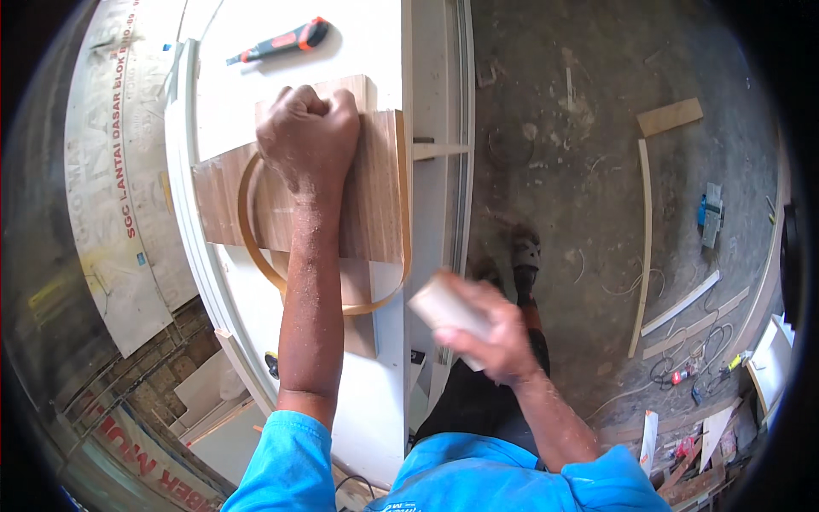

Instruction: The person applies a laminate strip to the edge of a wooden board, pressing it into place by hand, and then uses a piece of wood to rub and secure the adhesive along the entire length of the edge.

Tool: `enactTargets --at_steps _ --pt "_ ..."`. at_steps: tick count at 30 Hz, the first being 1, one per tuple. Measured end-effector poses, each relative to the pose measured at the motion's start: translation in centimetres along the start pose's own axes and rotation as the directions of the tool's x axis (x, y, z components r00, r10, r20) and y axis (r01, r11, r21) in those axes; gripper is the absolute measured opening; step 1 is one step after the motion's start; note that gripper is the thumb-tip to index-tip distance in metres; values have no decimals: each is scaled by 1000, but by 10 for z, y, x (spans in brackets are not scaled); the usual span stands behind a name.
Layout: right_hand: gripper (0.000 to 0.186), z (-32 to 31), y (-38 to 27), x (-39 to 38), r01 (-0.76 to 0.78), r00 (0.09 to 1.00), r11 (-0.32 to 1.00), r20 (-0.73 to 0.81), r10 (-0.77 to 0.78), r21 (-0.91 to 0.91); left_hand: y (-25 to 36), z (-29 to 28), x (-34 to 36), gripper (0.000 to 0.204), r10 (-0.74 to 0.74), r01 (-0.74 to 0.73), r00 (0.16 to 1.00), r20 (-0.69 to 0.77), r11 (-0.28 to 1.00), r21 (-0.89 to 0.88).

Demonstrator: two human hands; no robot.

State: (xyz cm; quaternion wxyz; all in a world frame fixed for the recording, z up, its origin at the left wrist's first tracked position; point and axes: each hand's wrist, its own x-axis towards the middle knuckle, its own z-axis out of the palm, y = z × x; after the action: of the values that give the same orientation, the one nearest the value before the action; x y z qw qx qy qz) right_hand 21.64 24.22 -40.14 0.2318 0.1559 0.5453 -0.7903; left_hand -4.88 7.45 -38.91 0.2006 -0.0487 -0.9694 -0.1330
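Observation:
My left hand (307, 128) is closed in a fist on a brown wood-grain board (226, 196) lying on the white worktop; its fingertips and anything inside them are hidden. A thin tan strip (245, 205) loops from beside this hand, under my forearm, and up along the board's right edge. Another wood-grain piece (363, 328) shows beneath the board, sticking out toward me. To the right of the worktop, my right hand (495, 337) grips a pale block (448, 311), blurred by motion and held apart from the board.
A black-and-orange utility knife (286, 41) lies on the worktop beyond my left hand. Large printed sheets (128, 171) stand at the left. On the floor at right are a wood offcut (670, 117), a long pale strip (644, 247), tangled cables (682, 363) and scraps.

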Motion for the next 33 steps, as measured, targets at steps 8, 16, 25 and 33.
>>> enactTargets --at_steps 8,16,25,33 --pt "79 -130 -21 -73 -20 946 989 -324 -29 -147 -1 -12 -6 23 118 -125 984 -131 991 -48" --pt "91 -143 -83 -38 23 837 736 -389 -384 -677 14 -92 -54 18 -33 5 976 -214 992 -130" --pt "99 -57 -192 85 89 841 425 -161 -517 -901 -20 -191 -203 20 -737 686 671 79 577 -444" --pt "105 29 -254 204 139 877 272 -9 -480 -952 -76 -187 -210 32 -758 862 437 485 199 -466"
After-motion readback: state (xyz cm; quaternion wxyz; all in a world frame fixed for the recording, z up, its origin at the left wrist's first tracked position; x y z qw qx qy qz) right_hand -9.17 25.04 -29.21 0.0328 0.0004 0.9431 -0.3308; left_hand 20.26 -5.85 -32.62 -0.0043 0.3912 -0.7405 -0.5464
